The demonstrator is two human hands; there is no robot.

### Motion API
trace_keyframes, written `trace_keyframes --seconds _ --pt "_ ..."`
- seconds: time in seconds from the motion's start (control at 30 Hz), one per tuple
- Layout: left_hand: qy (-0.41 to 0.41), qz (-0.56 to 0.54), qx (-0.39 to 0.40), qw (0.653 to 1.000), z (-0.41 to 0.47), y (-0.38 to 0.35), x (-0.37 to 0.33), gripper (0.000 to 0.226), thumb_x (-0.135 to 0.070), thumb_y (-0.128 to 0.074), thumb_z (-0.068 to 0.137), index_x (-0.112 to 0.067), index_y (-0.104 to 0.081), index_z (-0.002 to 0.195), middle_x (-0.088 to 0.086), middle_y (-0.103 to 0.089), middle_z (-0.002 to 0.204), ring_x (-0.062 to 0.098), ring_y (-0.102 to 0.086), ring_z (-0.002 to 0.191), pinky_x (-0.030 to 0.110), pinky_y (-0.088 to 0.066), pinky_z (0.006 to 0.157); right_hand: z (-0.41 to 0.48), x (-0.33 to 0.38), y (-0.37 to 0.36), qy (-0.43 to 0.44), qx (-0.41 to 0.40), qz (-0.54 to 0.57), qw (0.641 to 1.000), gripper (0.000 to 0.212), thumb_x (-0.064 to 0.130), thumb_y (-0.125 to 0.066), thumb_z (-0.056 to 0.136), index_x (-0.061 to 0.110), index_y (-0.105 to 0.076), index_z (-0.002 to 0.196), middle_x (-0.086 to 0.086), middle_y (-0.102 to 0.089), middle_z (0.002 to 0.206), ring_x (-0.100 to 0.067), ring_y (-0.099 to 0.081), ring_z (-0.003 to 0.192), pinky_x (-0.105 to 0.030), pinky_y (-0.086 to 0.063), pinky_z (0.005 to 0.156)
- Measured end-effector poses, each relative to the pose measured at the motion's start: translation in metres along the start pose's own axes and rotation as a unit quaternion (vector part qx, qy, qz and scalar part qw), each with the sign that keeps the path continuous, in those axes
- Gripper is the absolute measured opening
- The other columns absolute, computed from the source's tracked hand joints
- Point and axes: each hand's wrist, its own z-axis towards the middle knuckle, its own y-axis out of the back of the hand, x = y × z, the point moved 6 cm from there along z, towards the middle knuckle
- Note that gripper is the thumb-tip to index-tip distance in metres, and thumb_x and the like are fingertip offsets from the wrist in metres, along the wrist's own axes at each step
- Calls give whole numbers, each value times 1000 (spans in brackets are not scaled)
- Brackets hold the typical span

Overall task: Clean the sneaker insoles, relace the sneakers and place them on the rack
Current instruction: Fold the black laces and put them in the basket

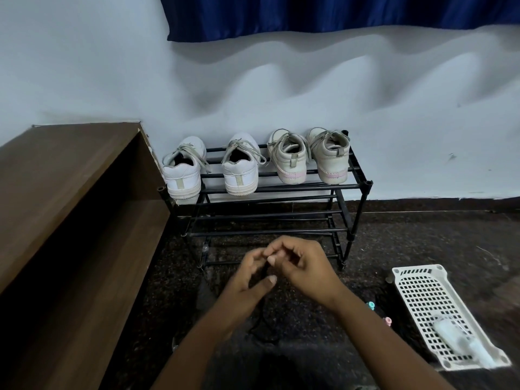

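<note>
On the top shelf of the black tubular metal rack [281, 188] stand two white laced sneakers [184, 175] at the left end and two pale sneakers with pink-tinted soles [289, 161] at the right. Their heels sit at its front edge, likely parked as finished. Before the rack, the right hand [306, 263] pinches the top of a thin dark cord [260, 325] trailing to the floor. The left hand [247, 280] curls beside it, hold unclear. A white perforated plastic tray [422, 294] nearby carries a clear spray bottle [461, 342].

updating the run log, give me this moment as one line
sneakers: four on rack top shelf | right hand: pinches dark cord | left hand: at cord, grip unclear | basket: on floor, right
</note>
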Motion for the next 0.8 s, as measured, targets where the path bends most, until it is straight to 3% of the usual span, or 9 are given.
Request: trace_keyframes --seconds 0.07,0.13,0.2,0.33,0.4,0.57,0.67,0.8 --pt "-16 11 30 999 -2 -4 -5 19 -19 -43 99 -11 -54 113 -12 -59 85 -5 -57 86 9 -40 81 2 -1 8 1 -14 26 1000 9 6 -58 89 12 -64 91 6 -52 62 -8 -53 58 -22 -43 57" --pt "-32 45 18 998 -3 -1 -7 34 -34 -38 98 -9 -60 93 -6 -53 67 5 -54 68 19 -42 77 3 -7 21 -15 -39 48 998 9 11 -55 90 16 -63 91 7 -45 64 -10 -43 57 -25 -36 55" --pt "-31 64 7 997 -2 8 -5 38 -41 -36 92 -12 -55 76 -9 -48 54 7 -47 55 32 -44 73 3 -15 38 -49 -84 81 992 16 6 -53 93 18 -64 90 -3 -46 67 -15 -40 60 -26 -33 56" --pt "-4 76 -8 997 -5 37 -5 41 -44 -39 97 -14 -43 69 -10 -34 54 6 -35 50 30 -40 64 -1 -32 80 -117 -222 114 961 25 1 -50 93 21 -65 90 -1 -55 71 -1 -48 57 -13 -40 54" --pt "10 82 -1 997 -7 50 -5 37 -37 -38 97 -13 -41 68 -9 -32 54 4 -33 49 27 -36 60 -6 -44 99 -147 -294 141 934 23 3 -50 94 20 -66 94 0 -56 72 -3 -46 56 -13 -38 48" --pt "49 131 3 990 -18 84 -3 37 -27 -36 100 -15 -35 64 -10 -31 48 0 -31 44 20 -31 53 -32 -68 148 -193 -506 211 814 30 -1 -46 95 24 -61 87 -1 -52 70 -4 -44 53 -10 -35 41" --pt "68 148 -27 986 -24 107 5 39 -35 -38 99 -16 -34 65 -11 -31 51 0 -30 45 20 -30 53 -50 -76 169 -203 -606 240 731 35 -2 -41 95 27 -56 82 -1 -49 71 2 -47 38 -13 -33 38" --pt "77 146 -53 985 -31 135 13 49 -56 -42 88 -14 -39 65 -5 -31 56 4 -29 48 22 -28 50 -68 -80 183 -221 -680 293 635 40 -5 -29 94 25 -51 79 -13 -55 110 -8 -63 52 -15 -40 41"
